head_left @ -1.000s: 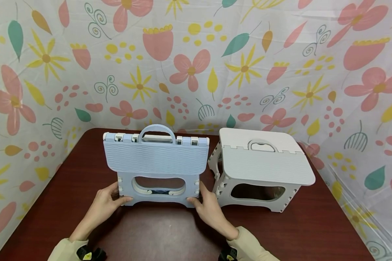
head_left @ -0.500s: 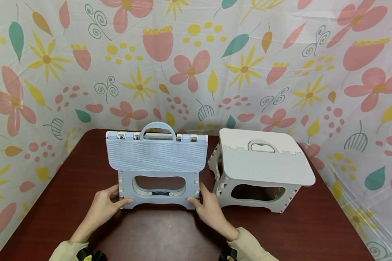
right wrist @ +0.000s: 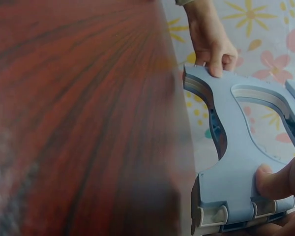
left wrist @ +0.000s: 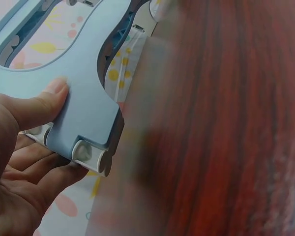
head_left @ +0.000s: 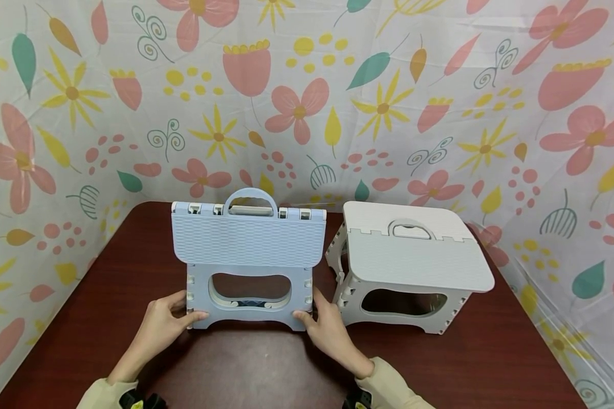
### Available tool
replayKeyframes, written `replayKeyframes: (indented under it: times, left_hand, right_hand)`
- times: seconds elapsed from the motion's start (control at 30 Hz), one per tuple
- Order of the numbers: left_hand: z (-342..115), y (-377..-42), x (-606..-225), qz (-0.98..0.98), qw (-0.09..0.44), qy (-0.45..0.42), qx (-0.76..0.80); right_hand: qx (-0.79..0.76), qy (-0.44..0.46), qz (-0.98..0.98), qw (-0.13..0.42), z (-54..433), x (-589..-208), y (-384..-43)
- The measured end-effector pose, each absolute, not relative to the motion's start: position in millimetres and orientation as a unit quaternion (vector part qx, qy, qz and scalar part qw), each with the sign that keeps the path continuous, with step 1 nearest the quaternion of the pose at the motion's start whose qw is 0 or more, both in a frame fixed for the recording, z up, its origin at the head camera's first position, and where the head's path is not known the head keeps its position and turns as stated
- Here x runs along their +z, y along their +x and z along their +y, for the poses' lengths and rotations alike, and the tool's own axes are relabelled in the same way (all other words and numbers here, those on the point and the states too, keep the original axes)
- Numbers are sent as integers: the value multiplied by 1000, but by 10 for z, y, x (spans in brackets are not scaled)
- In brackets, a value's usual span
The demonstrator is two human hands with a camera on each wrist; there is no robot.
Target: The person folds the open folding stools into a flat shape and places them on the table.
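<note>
A light blue folding stool [head_left: 248, 241] stands partly folded on the table, its front top panel sloping down and its carrying handle upright. My left hand [head_left: 158, 326] grips the left edge of its front leg panel low down. In the left wrist view the thumb [left wrist: 49, 101] presses the panel's face while the other fingers curl behind. On the opposite edge my right hand [head_left: 330, 329] holds the panel the same way, with its thumb [right wrist: 273, 182] on the front in the right wrist view. The stool's back leg panel is mostly hidden.
A grey-white folding stool [head_left: 414, 255] stands unfolded just to the right, close to the blue one. The dark red-brown table [head_left: 256, 375] extends toward me. Behind it hangs a flower-patterned cloth [head_left: 307, 113].
The blue stool has turned slightly, and its left side has shifted a little to the right. The front panel's lower edge has come slightly nearer to me. Both hands keep their grip.
</note>
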State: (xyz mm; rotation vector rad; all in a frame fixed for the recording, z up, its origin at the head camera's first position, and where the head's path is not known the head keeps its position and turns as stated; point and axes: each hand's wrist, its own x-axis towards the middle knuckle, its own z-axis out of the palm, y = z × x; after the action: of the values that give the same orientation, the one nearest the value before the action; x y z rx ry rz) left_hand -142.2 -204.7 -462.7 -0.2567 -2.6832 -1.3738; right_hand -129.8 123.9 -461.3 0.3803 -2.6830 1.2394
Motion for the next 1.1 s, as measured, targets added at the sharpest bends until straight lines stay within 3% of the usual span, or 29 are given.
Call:
replayKeyframes:
  times: [1.1]
  left_hand:
    - [-2039,-1389,-4624,-883,56,-82,-459]
  right_hand:
    - [393,106,-911,68,1234,-4609,-1283]
